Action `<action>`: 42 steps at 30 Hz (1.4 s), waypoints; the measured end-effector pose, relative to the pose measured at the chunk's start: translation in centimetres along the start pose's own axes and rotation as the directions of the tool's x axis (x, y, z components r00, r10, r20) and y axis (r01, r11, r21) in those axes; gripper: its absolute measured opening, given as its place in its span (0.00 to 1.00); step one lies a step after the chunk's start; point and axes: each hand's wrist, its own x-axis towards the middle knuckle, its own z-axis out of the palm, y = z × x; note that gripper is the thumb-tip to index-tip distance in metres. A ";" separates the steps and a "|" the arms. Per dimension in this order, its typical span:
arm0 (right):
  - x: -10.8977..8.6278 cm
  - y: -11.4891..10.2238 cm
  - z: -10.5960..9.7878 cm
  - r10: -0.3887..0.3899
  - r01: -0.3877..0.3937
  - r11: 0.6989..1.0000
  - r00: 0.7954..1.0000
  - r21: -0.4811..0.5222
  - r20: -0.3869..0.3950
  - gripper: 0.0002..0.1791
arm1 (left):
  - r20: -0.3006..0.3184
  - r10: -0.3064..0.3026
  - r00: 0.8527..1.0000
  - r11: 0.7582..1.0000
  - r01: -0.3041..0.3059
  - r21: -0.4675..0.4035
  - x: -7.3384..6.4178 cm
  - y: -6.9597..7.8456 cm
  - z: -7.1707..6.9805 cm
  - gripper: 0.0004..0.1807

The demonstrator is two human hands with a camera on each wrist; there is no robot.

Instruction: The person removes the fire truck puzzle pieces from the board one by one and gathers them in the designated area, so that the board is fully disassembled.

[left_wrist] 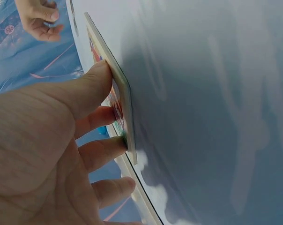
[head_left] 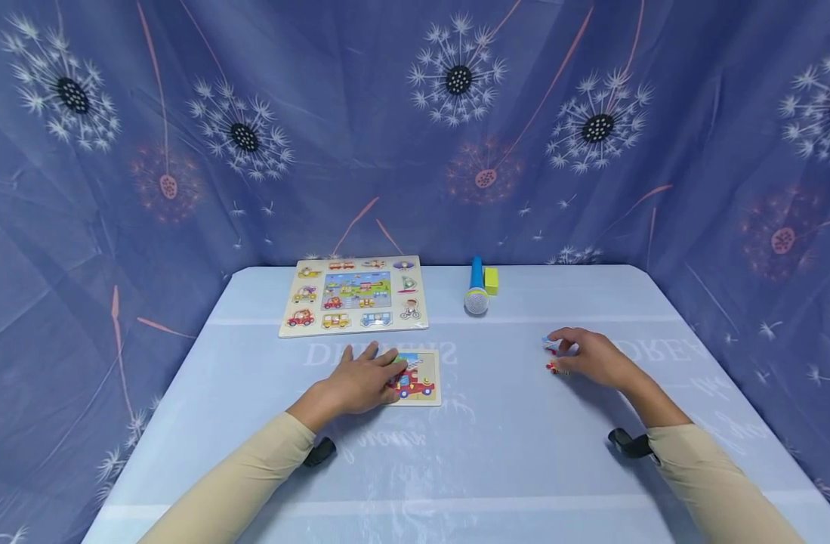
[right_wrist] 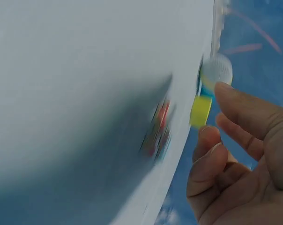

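My left hand [head_left: 360,381] lies with spread fingers on the left part of a small wooden puzzle [head_left: 426,372] showing a red vehicle. In the left wrist view, the thumb and fingertips touch the frame and face of this puzzle [left_wrist: 125,91]. To the right, my right hand [head_left: 594,359] is above two small colourful puzzle pieces, a blue-and-white one [head_left: 549,344] and a red one [head_left: 553,368]. The right wrist view shows a gap between thumb and fingers, with the blurred pieces [right_wrist: 156,130] on the table beyond them.
A larger wooden vehicle puzzle board [head_left: 356,329] lies at the back left. Behind the middle of the table [head_left: 482,468] are a blue toy microphone [head_left: 476,291] and a yellow block [head_left: 492,281]. A patterned blue curtain [head_left: 360,151] surrounds the back and sides.
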 end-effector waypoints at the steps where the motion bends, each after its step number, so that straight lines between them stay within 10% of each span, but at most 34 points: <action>1: 0.4 -0.6 0.2 0.004 -0.004 1.000 1.000 0.028 0.008 0.25 | -0.001 0.001 1.000 1.000 -0.001 0.001 0.0 0.0 0.0 0.34; 21: 4.3 -15.9 12.7 -0.070 0.034 0.988 0.969 0.152 0.239 0.37 | -0.015 0.011 1.000 0.998 -0.010 0.054 0.1 0.1 0.5 0.34; 30: 4.7 -16.7 14.0 -0.057 0.061 0.998 0.963 -0.007 0.264 0.28 | -0.019 0.015 1.000 0.999 -0.014 0.044 -0.1 0.1 0.2 0.34; 42: 4.6 -16.6 13.9 -0.094 0.092 0.996 0.958 0.020 0.270 0.17 | -0.019 0.003 1.000 1.000 -0.002 0.029 -0.1 0.4 0.1 0.34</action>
